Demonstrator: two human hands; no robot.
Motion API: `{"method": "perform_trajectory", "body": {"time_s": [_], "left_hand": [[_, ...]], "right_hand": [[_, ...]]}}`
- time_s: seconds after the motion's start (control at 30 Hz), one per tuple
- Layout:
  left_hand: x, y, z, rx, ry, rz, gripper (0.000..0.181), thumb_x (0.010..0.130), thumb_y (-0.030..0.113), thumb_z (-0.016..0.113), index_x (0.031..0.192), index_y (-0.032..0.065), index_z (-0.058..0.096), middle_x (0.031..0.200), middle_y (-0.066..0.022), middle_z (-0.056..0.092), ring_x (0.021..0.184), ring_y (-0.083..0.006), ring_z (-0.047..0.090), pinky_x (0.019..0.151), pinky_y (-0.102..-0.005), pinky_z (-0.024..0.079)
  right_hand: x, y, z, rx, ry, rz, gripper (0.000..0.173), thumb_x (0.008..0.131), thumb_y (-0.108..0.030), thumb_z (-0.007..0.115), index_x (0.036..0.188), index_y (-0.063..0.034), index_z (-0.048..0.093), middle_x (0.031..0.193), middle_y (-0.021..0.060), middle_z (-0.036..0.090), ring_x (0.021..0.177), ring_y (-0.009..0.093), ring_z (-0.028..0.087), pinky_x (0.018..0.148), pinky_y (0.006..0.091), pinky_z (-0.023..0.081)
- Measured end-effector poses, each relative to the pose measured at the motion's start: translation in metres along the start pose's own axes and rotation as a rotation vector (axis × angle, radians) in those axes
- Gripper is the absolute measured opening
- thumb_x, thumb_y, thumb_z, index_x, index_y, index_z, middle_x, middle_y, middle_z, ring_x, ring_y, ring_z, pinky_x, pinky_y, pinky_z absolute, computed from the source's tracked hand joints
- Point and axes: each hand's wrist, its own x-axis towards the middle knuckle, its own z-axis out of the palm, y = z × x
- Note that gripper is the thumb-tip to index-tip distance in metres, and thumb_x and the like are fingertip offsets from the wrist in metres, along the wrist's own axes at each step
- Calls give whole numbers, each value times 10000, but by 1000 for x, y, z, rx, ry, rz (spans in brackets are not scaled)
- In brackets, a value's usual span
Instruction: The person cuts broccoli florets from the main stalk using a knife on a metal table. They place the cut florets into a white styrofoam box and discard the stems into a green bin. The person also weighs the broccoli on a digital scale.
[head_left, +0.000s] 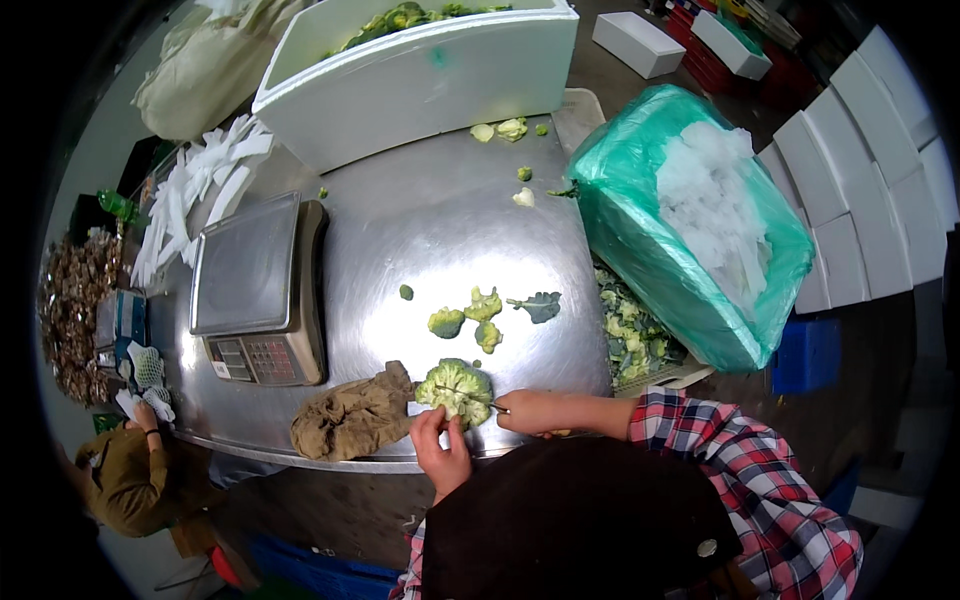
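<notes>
A head of broccoli is at the near edge of the steel table, gripped from below by the fingers of my left hand. My right hand is closed around a knife, whose blade lies across the florets. Part of the blade is hidden in the broccoli. Just beyond it lie several loose florets and a broccoli leaf. A crumpled brown cloth lies to the left of the broccoli, close to my left hand.
A weighing scale stands on the left, with white foam strips behind it. At the back is a foam box of broccoli. A green-lined box stands right, above a crate of trimmings. Another person works far left.
</notes>
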Motion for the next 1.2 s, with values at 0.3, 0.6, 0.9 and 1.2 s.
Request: {"method": "perform_trajectory", "body": {"time_s": [0.3, 0.6, 0.9, 1.2], "left_hand": [[22, 12, -15, 277, -158, 215, 295, 759, 21, 670, 1034, 8, 563, 1027, -141, 543, 966, -310, 508, 813, -378, 439], [28, 21, -21, 317, -353, 308, 379, 717, 51, 698, 1051, 8, 523, 1030, -165, 539, 947, -342, 523, 832, -390, 444], [47, -10, -13, -256, -86, -418, 302, 781, 11, 659, 1051, -2, 523, 777, -19, 521, 661, -83, 515, 611, -245, 477], [94, 16, 10, 491, -214, 295, 463, 751, 171, 690, 1189, 98, 557, 1204, -143, 486, 1044, -289, 474, 870, -391, 437]], "right_hand": [[16, 20, 6, -541, 450, -298, 146, 781, -53, 456, 870, 38, 528, 727, 225, 634, 676, 373, 638, 605, 468, 504], [-2, 0, -23, 69, 36, -18, 277, 821, -243, 526, 868, 25, 472, 508, 77, 475, 365, 161, 458, 346, 311, 401], [-17, 8, -23, -99, 489, -521, 216, 836, -192, 540, 883, 13, 491, 786, 198, 595, 756, 349, 591, 680, 400, 458], [-33, 32, -19, 560, 421, -203, 144, 837, -156, 509, 922, -42, 485, 608, 43, 502, 433, 139, 505, 405, 276, 426]]}}
